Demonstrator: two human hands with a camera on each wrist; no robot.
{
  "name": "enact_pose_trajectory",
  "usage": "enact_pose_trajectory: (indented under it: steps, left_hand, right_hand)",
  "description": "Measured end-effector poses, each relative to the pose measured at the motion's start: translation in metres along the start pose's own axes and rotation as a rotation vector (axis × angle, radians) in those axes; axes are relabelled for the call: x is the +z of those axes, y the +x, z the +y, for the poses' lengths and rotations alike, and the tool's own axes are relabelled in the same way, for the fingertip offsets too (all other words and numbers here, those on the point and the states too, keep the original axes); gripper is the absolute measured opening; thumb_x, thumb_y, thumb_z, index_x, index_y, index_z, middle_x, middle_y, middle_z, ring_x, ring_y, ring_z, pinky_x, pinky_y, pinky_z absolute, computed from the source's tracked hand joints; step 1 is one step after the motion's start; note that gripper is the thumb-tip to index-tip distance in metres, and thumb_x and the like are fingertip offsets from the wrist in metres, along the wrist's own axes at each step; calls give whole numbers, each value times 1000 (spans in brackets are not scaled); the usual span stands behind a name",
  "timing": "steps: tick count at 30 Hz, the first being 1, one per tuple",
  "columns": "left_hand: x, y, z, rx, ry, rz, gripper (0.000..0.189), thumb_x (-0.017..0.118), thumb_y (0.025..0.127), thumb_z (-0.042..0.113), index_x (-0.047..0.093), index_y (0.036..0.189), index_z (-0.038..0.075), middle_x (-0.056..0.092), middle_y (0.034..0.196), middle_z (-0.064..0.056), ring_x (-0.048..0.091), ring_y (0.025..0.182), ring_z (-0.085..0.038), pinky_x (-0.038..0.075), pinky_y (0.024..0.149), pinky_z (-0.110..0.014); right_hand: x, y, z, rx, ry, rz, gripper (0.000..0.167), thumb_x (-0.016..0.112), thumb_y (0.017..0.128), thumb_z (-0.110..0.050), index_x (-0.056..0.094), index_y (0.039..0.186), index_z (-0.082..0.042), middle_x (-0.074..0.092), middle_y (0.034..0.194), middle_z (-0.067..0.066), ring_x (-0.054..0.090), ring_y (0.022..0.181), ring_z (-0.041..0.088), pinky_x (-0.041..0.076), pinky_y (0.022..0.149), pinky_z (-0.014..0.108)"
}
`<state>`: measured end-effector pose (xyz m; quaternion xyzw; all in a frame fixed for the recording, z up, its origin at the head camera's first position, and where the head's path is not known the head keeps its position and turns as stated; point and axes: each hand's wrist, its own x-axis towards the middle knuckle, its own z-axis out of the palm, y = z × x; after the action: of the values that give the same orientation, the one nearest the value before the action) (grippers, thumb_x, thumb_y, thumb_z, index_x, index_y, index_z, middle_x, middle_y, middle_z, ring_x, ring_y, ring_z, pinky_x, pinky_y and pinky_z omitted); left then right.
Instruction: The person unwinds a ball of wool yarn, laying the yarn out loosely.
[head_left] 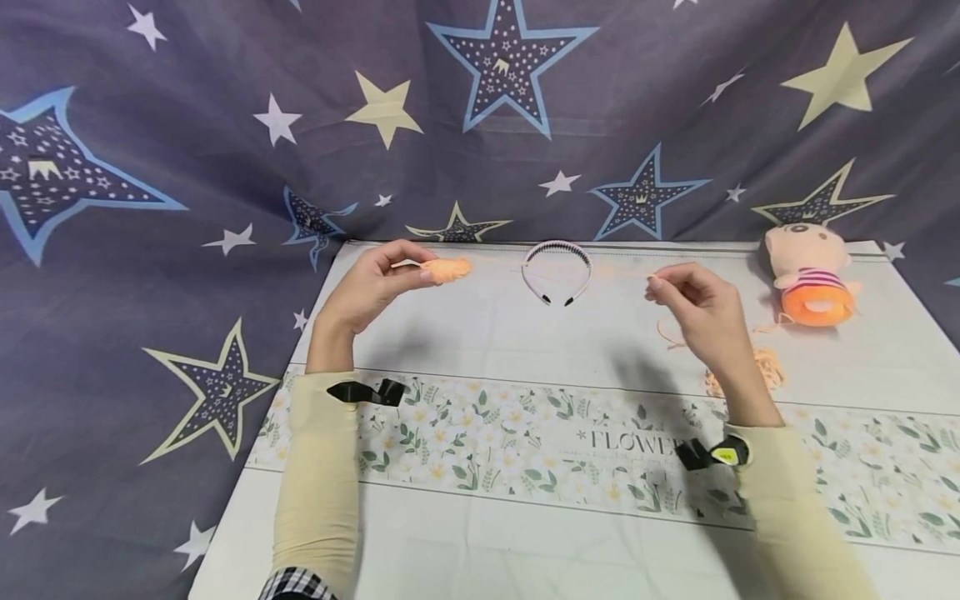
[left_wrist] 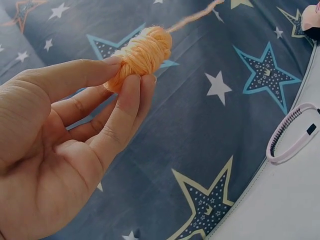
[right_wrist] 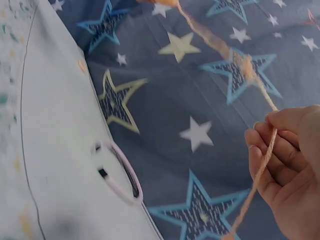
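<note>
My left hand (head_left: 371, 283) pinches a small wound bundle of orange yarn (left_wrist: 142, 52) between thumb and fingertips, raised above the table's far left part. From the bundle a single yarn strand (right_wrist: 202, 32) runs across to my right hand (head_left: 697, 308), which pinches it between thumb and fingers. In the right wrist view the strand has a fuzzy, thicker spot partway along and passes down over the fingers of the right hand (right_wrist: 290, 160). Below the right forearm a loose heap of orange yarn (head_left: 768, 369) lies on the table, partly hidden by the wrist.
A pale headband (head_left: 557, 246) with black tips lies at the table's back, between the hands. At the back right sits a plush toy (head_left: 813, 271) in orange and stripes. A star-patterned cloth (head_left: 480, 183) hangs behind the white table (head_left: 465, 333), which has a printed floral band.
</note>
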<state>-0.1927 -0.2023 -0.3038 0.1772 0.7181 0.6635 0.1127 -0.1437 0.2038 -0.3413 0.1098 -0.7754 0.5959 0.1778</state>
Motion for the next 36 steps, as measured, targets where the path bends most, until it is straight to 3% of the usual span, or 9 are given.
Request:
enact_pose_trajectory:
  steps: [5, 14, 18, 24, 31, 36]
  left_hand:
    - [-7, -3, -1, 17, -29, 13, 18, 66, 89, 3, 67, 103, 13, 62, 111, -2, 65, 95, -14, 51, 88, -25]
    - [-18, -8, -3, 41, -31, 33, 19, 64, 89, 0, 68, 104, 11, 60, 110, -4, 63, 97, -15, 53, 87, -24]
    - [-22, -9, -3, 50, -47, 33, 19, 63, 89, -1, 69, 105, 9, 61, 110, -5, 63, 99, -16, 53, 89, -25]
    - [-25, -11, -3, 56, -62, 53, 19, 65, 88, -1, 69, 104, 9, 64, 108, -5, 63, 100, -17, 54, 89, -26]
    - [-29, -13, -2, 54, -70, 79, 19, 65, 88, -1, 69, 104, 9, 66, 105, -3, 64, 99, -16, 54, 88, -25]
    - [-31, -14, -1, 72, -88, 70, 19, 63, 89, -3, 69, 103, 9, 66, 104, -3, 64, 97, -15, 53, 88, -25]
  right_hand:
    - [-26, -10, -4, 41, -71, 67, 15, 61, 92, -3, 62, 97, 11, 65, 80, -13, 62, 74, 2, 51, 69, 11]
    - [-84, -21, 42, 194, -174, 252, 14, 64, 92, -13, 67, 99, -1, 66, 82, -15, 62, 75, 1, 48, 69, 9]
    - [-106, -25, 52, 251, -134, 377, 12, 65, 90, -10, 69, 98, -1, 67, 81, -13, 62, 73, 1, 48, 67, 8]
    - [-139, -38, 67, 373, -192, 514, 6, 63, 93, -14, 68, 92, -18, 62, 80, -19, 57, 72, -3, 46, 65, 4]
    - [-167, -53, 77, 512, -193, 595, 7, 60, 95, -22, 63, 92, -27, 59, 80, -22, 56, 74, -8, 43, 68, -1]
    - [-182, -60, 87, 533, -178, 635, 13, 55, 97, -18, 61, 91, -27, 57, 80, -19, 54, 72, -8, 42, 67, 0]
